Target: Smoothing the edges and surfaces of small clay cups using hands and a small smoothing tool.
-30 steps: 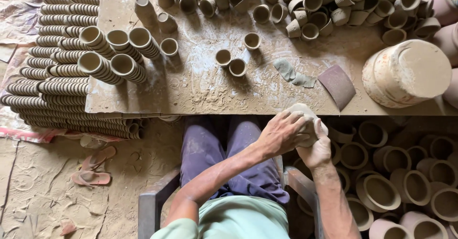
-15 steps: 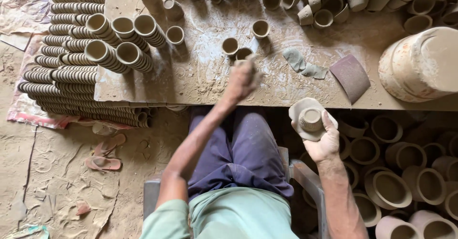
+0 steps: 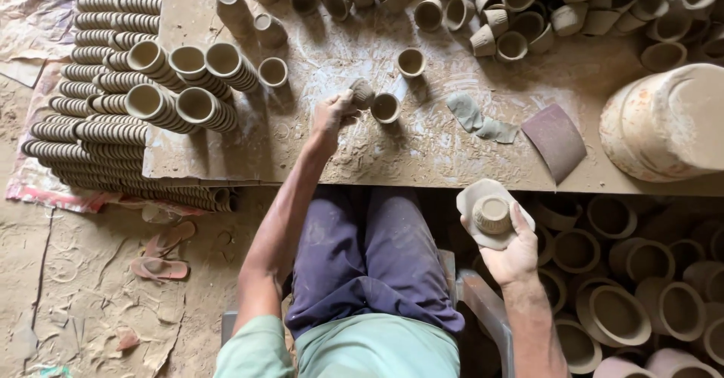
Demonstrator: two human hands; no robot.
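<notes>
**Head view: raw clay cups all over a dusty counter**

Head camera looks straight down on someone seated at a clay-smeared counter (image 3: 422, 152), grey-brown and streaked with dried slip. The left hand (image 3: 332, 114) is stretched out over it, fingers closed around a small clay cup (image 3: 363, 91) tipped on its side, right next to an upright cup (image 3: 385, 107) with a round open mouth. The right hand (image 3: 516, 250) sits lower, off the counter edge over the lap, cupping a rough grey cloth pad (image 3: 475, 197) with another little ribbed cup (image 3: 493, 214) resting on it, mouth down as far as I can tell.

Everything's the same matte, unfired-looking clay. On the left there are cups nested into long ribbed stacks (image 3: 113, 122) lying on their sides. A loose jumble of cups (image 3: 543, 9) fills the far edge. A wedge-shaped reddish-brown sheet (image 3: 556, 140) and a crumpled grey rag (image 3: 475, 118) lie flat near the middle. A big pale cylinder of stacked pots (image 3: 671, 125) lies on the right. Wider bowls (image 3: 611, 310) crowd the floor below.
</notes>
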